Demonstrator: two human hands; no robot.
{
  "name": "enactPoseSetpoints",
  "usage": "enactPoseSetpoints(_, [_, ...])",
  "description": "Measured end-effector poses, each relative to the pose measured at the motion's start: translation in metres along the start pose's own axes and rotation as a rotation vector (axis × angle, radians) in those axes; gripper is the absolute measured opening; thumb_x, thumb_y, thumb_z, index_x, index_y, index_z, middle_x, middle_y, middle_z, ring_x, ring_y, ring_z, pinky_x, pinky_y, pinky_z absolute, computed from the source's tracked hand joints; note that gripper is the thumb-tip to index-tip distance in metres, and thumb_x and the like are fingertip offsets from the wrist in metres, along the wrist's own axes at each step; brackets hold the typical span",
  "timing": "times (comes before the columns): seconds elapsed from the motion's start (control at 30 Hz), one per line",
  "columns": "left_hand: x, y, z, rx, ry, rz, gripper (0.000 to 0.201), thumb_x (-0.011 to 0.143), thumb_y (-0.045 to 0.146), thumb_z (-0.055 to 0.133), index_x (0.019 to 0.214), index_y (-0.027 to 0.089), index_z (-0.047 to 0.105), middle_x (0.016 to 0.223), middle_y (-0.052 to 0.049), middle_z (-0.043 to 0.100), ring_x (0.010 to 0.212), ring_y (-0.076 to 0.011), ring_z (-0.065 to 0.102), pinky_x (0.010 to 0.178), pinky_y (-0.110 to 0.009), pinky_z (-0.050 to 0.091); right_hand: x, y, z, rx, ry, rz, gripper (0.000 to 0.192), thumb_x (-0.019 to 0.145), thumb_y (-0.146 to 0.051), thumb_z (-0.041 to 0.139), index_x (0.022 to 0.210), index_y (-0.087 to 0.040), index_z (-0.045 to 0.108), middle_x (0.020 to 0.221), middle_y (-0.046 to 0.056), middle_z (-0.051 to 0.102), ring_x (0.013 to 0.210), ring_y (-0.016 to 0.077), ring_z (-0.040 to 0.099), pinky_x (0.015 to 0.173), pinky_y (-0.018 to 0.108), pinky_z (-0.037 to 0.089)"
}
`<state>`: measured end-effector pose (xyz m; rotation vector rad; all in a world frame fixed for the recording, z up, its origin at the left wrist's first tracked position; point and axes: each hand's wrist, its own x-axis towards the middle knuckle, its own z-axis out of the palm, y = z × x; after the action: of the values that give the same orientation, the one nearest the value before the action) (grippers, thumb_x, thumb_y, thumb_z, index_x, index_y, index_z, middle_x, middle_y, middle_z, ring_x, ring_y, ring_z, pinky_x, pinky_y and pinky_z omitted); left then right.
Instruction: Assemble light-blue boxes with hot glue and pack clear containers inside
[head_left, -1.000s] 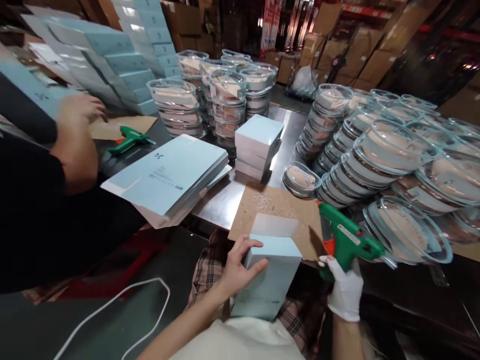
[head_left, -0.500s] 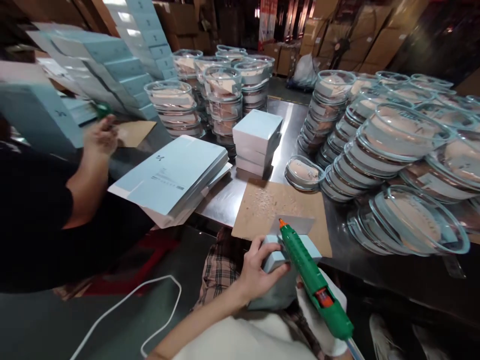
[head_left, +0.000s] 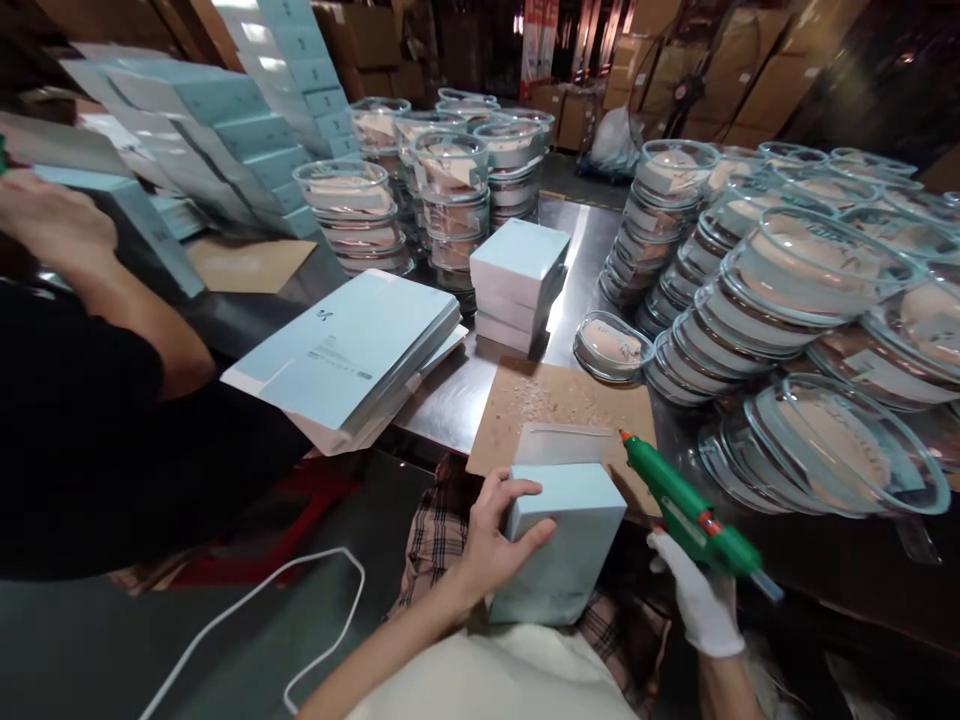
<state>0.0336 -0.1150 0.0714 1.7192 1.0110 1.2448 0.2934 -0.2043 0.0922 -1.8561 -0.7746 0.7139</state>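
Observation:
My left hand grips a pale blue carton upright on my lap, with its top flap open and standing over the brown cardboard sheet. My right hand, in a white glove, holds a green glue gun just right of the carton, nozzle pointing up-left near the flap's right corner. The nozzle is apart from the carton.
A stack of flat blue cartons lies left on the steel table. White boxes stand at centre. Stacked glass bowls fill the right and back. A co-worker's arm handles a box at left. A white cable lies below.
The glue gun has swung off the carton's top to the right side. The co-worker at left has raised a hand and a box higher.

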Motion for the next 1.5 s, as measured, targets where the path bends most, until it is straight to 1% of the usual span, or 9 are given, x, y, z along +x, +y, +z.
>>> enactPoseSetpoints(0.27, [0.004,0.001,-0.002,-0.091,-0.038,-0.007,0.044,0.090,0.062,0.074,0.109,0.022,0.072,0.109,-0.010,0.065,0.109,-0.0274,0.063,0.095,-0.039,0.054,0.064,-0.034,-0.021,-0.141,-0.038,0.363,0.047,0.073,-0.067,0.070,0.074,-0.020,0.073,0.061,0.010,0.069,0.066,0.0285,0.069,0.061,0.036,0.052])
enactPoseSetpoints(0.4, [0.005,0.000,0.000,-0.165,-0.079,0.013,0.044,0.090,0.060,0.075,0.110,0.022,0.071,0.109,-0.009,0.062,0.105,-0.0255,0.064,0.092,-0.037,0.054,0.045,-0.060,-0.017,-0.245,0.135,0.093,0.048,0.070,-0.060,0.080,0.101,-0.024,0.080,0.095,0.012,0.080,0.100,0.0338,0.073,0.086,0.042,0.058])
enactPoseSetpoints(0.53, [0.005,-0.004,0.010,-0.306,-0.156,0.053,0.045,0.087,0.060,0.078,0.107,0.021,0.068,0.129,-0.014,0.056,0.122,-0.0306,0.062,0.102,-0.043,0.052,0.025,-0.070,0.024,0.150,-0.360,-0.013,0.068,0.073,-0.060,0.086,0.125,-0.019,0.073,0.128,0.012,0.076,0.113,0.0319,0.072,0.096,0.042,0.059])
enactPoseSetpoints(0.63, [0.002,-0.011,0.018,-0.413,-0.100,-0.002,0.053,0.085,0.064,0.079,0.113,0.023,0.061,0.140,-0.015,0.051,0.132,-0.0340,0.057,0.107,-0.047,0.049,0.024,-0.057,0.035,0.274,-0.426,-0.046,0.064,0.075,-0.071,0.082,0.114,-0.021,0.076,0.117,0.011,0.079,0.105,0.0312,0.075,0.092,0.042,0.062])
enactPoseSetpoints(0.77, [0.001,-0.022,0.019,-0.549,-0.002,-0.048,0.073,0.083,0.066,0.079,0.134,0.031,0.041,0.129,-0.010,0.054,0.112,-0.0250,0.064,0.095,-0.041,0.055,0.023,-0.043,0.016,0.119,-0.671,-0.488,0.080,0.073,-0.091,0.065,0.119,-0.027,0.077,0.137,0.013,0.071,0.123,0.0334,0.069,0.107,0.044,0.056])
enactPoseSetpoints(1.03, [0.004,-0.019,0.002,-0.429,-0.126,0.043,0.048,0.086,0.066,0.077,0.091,0.019,0.070,0.122,-0.013,0.058,0.122,-0.0302,0.057,0.097,-0.040,0.048,0.018,-0.060,0.011,-0.164,-0.734,-0.942,0.035,0.100,-0.026,0.067,0.133,-0.036,0.070,0.143,0.007,0.063,0.129,0.0203,0.066,0.108,0.032,0.055])
enactPoseSetpoints(1.27, [0.018,-0.006,-0.012,-0.427,0.079,-0.016,0.041,0.082,0.057,0.085,0.088,0.020,0.071,0.121,-0.011,0.065,0.115,-0.0268,0.064,0.092,-0.035,0.050,0.001,-0.040,0.018,0.088,-0.347,-0.683,0.049,0.092,-0.052,0.076,0.136,-0.036,0.062,0.157,0.010,0.051,0.129,0.0272,0.068,0.100,0.039,0.063])
enactPoseSetpoints(1.4, [0.026,-0.003,-0.023,-0.603,0.623,-0.114,0.046,0.082,0.061,0.084,0.107,0.028,0.063,0.139,-0.005,0.062,0.114,-0.0211,0.066,0.090,-0.028,0.054,-0.027,-0.017,0.018,0.068,-0.114,-0.479,0.062,0.084,-0.078,0.068,0.116,-0.025,0.074,0.106,0.009,0.078,0.084,0.0231,0.078,0.069,0.030,0.067])
enactPoseSetpoints(1.5, [0.026,-0.003,-0.023,-0.663,0.583,-0.173,0.066,0.079,0.073,0.079,0.126,0.032,0.057,0.144,-0.009,0.061,0.125,-0.0276,0.066,0.093,-0.032,0.058,-0.038,-0.018,0.018,-0.056,-0.127,-0.393,0.059,0.080,-0.076,0.075,0.099,-0.020,0.082,0.088,0.010,0.082,0.075,0.0277,0.079,0.064,0.031,0.068])
